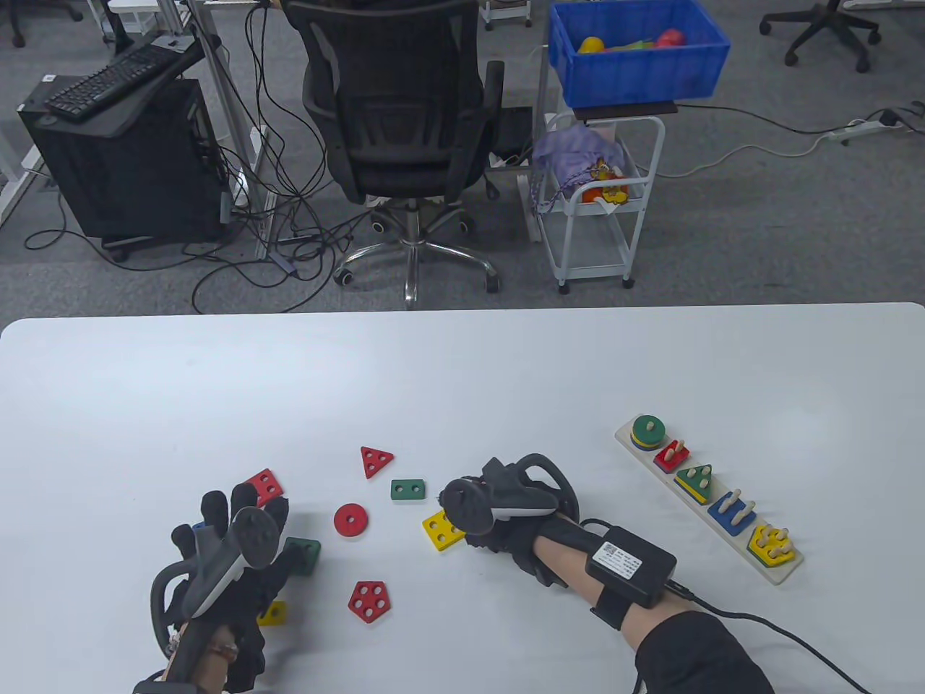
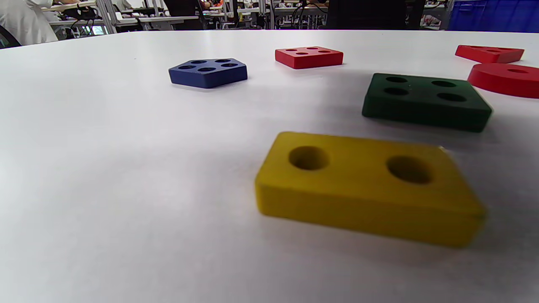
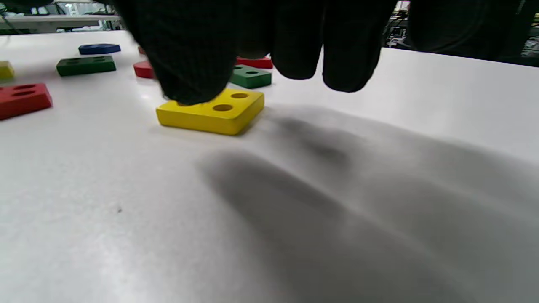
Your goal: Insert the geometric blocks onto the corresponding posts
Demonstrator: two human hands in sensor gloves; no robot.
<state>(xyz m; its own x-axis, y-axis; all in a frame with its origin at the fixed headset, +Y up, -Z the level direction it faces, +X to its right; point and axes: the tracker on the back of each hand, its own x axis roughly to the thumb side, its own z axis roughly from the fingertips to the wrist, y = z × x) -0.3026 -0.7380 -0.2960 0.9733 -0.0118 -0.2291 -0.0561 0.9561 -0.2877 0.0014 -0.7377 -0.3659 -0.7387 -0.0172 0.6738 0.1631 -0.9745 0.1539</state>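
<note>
My right hand (image 1: 473,538) hovers at the right edge of a yellow square block (image 1: 441,531) that lies flat on the table. In the right wrist view its fingers (image 3: 189,63) hang down and one fingertip touches the top of the yellow square block (image 3: 214,110); no grip shows. My left hand (image 1: 231,510) is spread above a green square block (image 1: 305,555), a yellow rectangle block (image 1: 273,614) and a mostly hidden blue pentagon block (image 1: 202,528). The post board (image 1: 780,575) lies at the right with blocks on all its posts.
Loose on the table are a red square (image 1: 265,486), a red triangle (image 1: 375,460), a green rectangle (image 1: 408,490), a red disc (image 1: 350,519) and a red pentagon (image 1: 369,600). An office chair (image 1: 405,108) and a trolley (image 1: 600,202) stand beyond the far edge.
</note>
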